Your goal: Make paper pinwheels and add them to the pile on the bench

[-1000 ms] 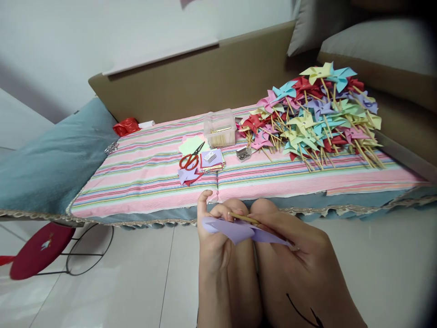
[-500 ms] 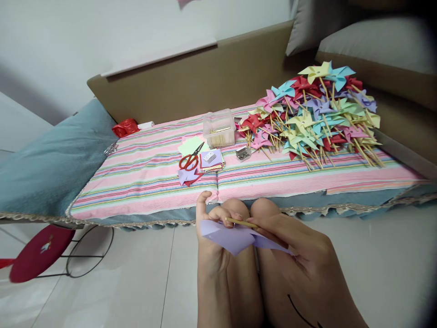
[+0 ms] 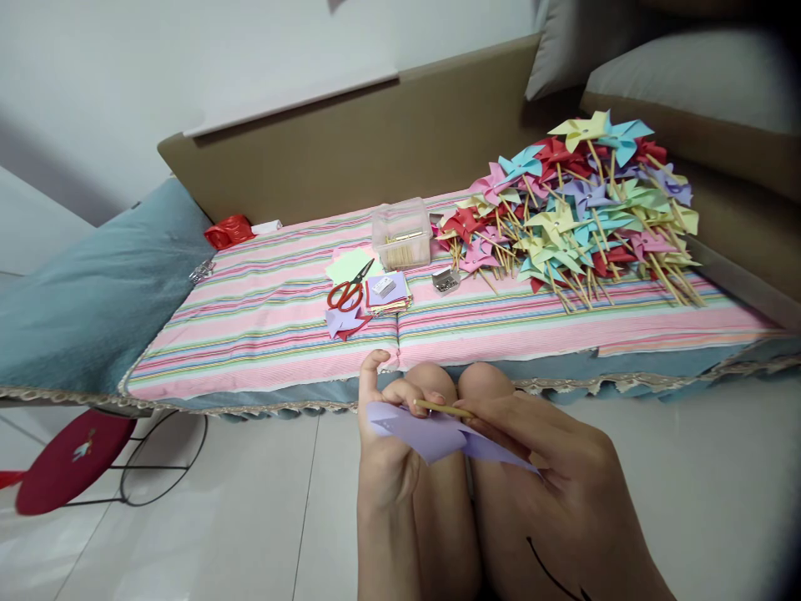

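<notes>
While the right hand (image 3: 556, 442) clamps a wooden stick (image 3: 454, 410) over lilac paper (image 3: 416, 431) at lower centre, the left hand (image 3: 391, 459) curls its fingers onto the paper, one raised. Joining both seems underway, calling for steady alignment; pinwheels (image 3: 556, 221) lie heaped upper right.

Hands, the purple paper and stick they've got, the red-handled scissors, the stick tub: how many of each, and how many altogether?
Hands: 2 (left hand, right hand)
Purple paper between the hands: 1
Stick between the hands: 1
Scissors: 1
Stick tub: 1
Total: 6
</notes>
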The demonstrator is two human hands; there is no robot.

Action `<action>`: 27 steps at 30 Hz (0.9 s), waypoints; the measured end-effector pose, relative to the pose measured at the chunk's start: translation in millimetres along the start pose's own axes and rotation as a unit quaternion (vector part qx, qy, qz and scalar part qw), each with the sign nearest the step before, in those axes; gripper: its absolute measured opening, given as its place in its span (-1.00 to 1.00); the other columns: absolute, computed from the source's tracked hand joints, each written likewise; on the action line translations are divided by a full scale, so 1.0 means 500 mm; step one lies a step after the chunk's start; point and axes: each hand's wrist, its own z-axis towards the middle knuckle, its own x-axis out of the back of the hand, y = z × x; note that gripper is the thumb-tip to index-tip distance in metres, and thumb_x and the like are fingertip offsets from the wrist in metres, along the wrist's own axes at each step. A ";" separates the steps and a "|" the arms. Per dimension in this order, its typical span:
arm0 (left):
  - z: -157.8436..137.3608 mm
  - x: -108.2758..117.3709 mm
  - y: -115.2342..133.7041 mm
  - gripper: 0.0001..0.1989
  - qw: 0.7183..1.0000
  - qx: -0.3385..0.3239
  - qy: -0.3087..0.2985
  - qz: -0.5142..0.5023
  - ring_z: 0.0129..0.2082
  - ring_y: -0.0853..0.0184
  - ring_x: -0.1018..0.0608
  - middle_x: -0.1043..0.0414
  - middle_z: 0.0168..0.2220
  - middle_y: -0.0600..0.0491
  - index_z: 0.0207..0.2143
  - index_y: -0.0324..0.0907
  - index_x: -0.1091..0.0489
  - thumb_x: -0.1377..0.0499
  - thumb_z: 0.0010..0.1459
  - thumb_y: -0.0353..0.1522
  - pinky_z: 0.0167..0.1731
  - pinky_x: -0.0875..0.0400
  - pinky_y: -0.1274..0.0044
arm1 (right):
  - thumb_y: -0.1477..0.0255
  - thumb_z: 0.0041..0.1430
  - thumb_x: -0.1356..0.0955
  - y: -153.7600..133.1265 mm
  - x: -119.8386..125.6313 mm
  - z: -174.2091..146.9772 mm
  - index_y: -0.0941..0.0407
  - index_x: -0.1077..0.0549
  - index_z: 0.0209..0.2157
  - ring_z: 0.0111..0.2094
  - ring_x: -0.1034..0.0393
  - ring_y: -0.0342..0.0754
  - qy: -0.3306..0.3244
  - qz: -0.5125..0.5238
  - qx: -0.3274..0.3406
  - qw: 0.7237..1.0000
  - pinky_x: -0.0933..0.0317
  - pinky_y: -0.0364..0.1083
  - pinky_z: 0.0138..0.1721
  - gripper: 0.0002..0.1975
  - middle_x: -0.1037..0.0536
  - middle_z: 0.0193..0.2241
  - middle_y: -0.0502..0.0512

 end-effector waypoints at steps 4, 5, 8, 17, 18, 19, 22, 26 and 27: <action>0.000 0.005 -0.001 -0.37 1.000 0.002 -0.005 0.000 -0.48 0.39 -0.57 -0.39 -0.62 0.28 -0.09 -0.01 -0.23 -0.45 -0.19 -0.36 -0.37 -0.48 0.54 | 0.55 0.20 -0.32 0.003 -0.001 -0.003 -0.04 -0.54 -0.16 -0.30 -0.47 -0.05 0.001 0.004 -0.007 1.000 -0.33 -0.12 -0.33 -0.74 -0.58 -0.29 -0.01; 0.000 0.006 -0.001 -0.37 1.000 0.004 -0.007 -0.003 -0.48 0.39 -0.58 -0.39 -0.62 0.28 -0.08 -0.01 -0.23 -0.45 -0.19 -0.37 -0.37 -0.48 0.55 | 0.55 0.21 -0.32 0.002 0.000 -0.003 -0.02 -0.55 -0.18 -0.33 -0.46 -0.07 0.000 0.007 -0.008 1.000 -0.33 -0.13 -0.35 -0.76 -0.58 -0.31 -0.01; -0.001 0.008 0.000 -0.39 1.000 0.011 -0.007 -0.011 -0.48 0.44 -0.57 -0.41 -0.62 0.29 -0.08 -0.02 -0.24 -0.44 -0.16 -0.42 -0.37 -0.47 0.61 | 0.54 0.23 -0.30 0.000 0.002 0.001 0.02 -0.55 -0.23 -0.41 -0.43 -0.12 -0.009 0.009 -0.004 1.000 -0.30 -0.17 -0.41 -0.79 -0.55 -0.42 -0.02; -0.011 0.004 0.003 -0.44 1.000 0.004 -0.001 -0.010 -0.48 0.49 -0.54 -0.43 -0.59 0.28 -0.09 -0.05 -0.28 -0.43 -0.14 -0.40 -0.32 -0.45 0.64 | 0.56 0.24 -0.28 -0.002 0.001 0.008 0.09 -0.50 -0.35 -0.46 -0.40 -0.14 -0.019 0.024 0.014 0.999 -0.25 -0.19 -0.46 -0.82 -0.50 -0.48 -0.01; -0.011 0.004 0.003 -0.43 1.000 0.000 0.000 -0.009 -0.48 0.49 -0.54 -0.43 -0.59 0.27 -0.08 -0.05 -0.28 -0.43 -0.14 -0.38 -0.32 -0.45 0.64 | 0.57 0.24 -0.28 -0.003 0.002 0.007 0.10 -0.48 -0.39 -0.45 -0.40 -0.14 -0.020 0.024 0.011 0.999 -0.25 -0.19 -0.45 -0.82 -0.49 -0.50 -0.01; -0.011 0.004 0.002 -0.43 1.000 -0.002 0.002 -0.007 -0.48 0.49 -0.54 -0.43 -0.59 0.27 -0.08 -0.05 -0.28 -0.43 -0.14 -0.37 -0.32 -0.45 0.64 | 0.58 0.23 -0.29 -0.003 0.002 0.007 0.10 -0.46 -0.41 -0.44 -0.41 -0.14 -0.020 0.022 0.012 0.999 -0.25 -0.19 -0.44 -0.82 -0.48 -0.50 -0.02; -0.011 0.005 0.002 -0.41 1.000 0.000 0.002 -0.003 -0.48 0.50 -0.54 -0.43 -0.58 0.26 -0.07 -0.05 -0.28 -0.44 -0.15 -0.37 -0.33 -0.44 0.66 | 0.61 0.22 -0.29 -0.002 0.004 0.006 0.09 -0.46 -0.37 -0.42 -0.41 -0.15 -0.019 -0.002 0.037 0.999 -0.25 -0.20 -0.42 -0.82 -0.49 -0.47 -0.02; -0.012 0.005 0.004 -0.40 1.000 0.007 0.003 -0.006 -0.47 0.51 -0.54 -0.43 -0.58 0.27 -0.08 -0.05 -0.28 -0.45 -0.18 -0.37 -0.34 -0.45 0.67 | 0.63 0.20 -0.30 0.002 0.006 0.002 0.06 -0.48 -0.23 -0.38 -0.42 -0.13 0.002 -0.054 0.083 0.995 -0.26 -0.18 -0.41 -0.78 -0.55 -0.37 0.00; -0.012 0.005 0.005 -0.40 1.000 0.008 0.007 -0.006 -0.47 0.51 -0.54 -0.42 -0.58 0.27 -0.08 -0.05 -0.29 -0.45 -0.18 -0.37 -0.34 -0.45 0.67 | 0.63 0.19 -0.30 0.003 0.007 0.001 0.05 -0.48 -0.21 -0.37 -0.42 -0.11 0.006 -0.066 0.091 0.994 -0.26 -0.17 -0.41 -0.77 -0.56 -0.36 0.02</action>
